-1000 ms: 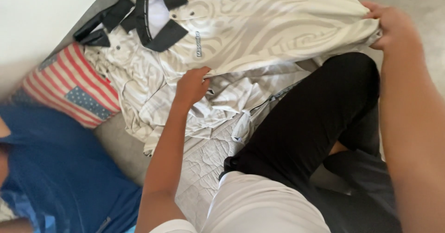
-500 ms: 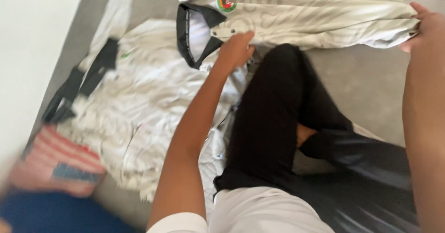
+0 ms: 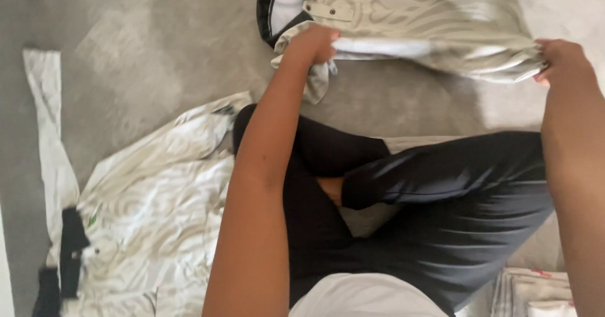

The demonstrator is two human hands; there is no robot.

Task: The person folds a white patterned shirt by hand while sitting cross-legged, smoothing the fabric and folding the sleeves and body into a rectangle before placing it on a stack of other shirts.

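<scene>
Cream-and-white patterned cloth, a polo shirt (image 3: pixel 409 21) with a black collar, lies partly folded on the grey carpet (image 3: pixel 157 58) at its far edge, beyond the person's crossed legs. By the look of it the fold is about half made. A heap of similar shirts (image 3: pixel 157 229) waits unfolded at the near left, and a small folded stack (image 3: pixel 535 292) sits at the near right corner. The left hand (image 3: pixel 313 45) is closed on the shirt's collar end, the right hand (image 3: pixel 561 58) pinches its opposite end; both arms reach forward.
</scene>
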